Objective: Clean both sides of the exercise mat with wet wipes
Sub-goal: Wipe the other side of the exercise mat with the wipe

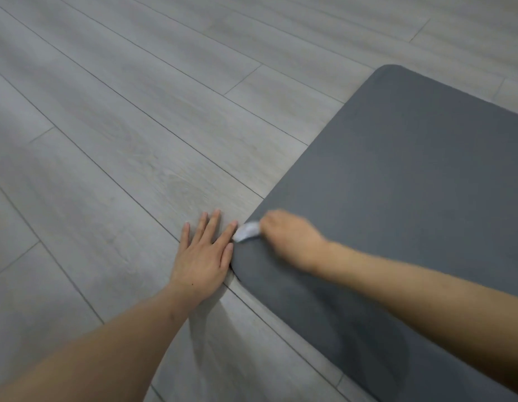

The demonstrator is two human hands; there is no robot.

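Fingers (210, 227) of our left hand (204, 258) lie straight and slightly spread, palm down on the pale grey wood-plank floor (112, 134), holding nothing; the thumb side of that hand sits right against the near left edge of the dark grey, round-cornered foam exercise mat (402, 175), and the index fingertip reaches almost to the wipe. Our left forearm runs back from it toward the lower left. Just to the right, a small crumpled white wet wipe (246, 232) rests on the mat at its very edge, sticking out from under our right hand (289, 240). That hand is blurred, but we can see it bunched over the wipe, its fingers curled down and gripping the wipe against the mat's surface. Our right forearm stretches across the mat toward the lower right corner. The mat itself lies flat on the floor, filling the right side of the view, with one rounded corner visible at the upper right and its long edge slanting down toward us. A slightly darker patch shows on the mat near the lower edge, below our right forearm; we cannot tell whether it is shadow or dampness.
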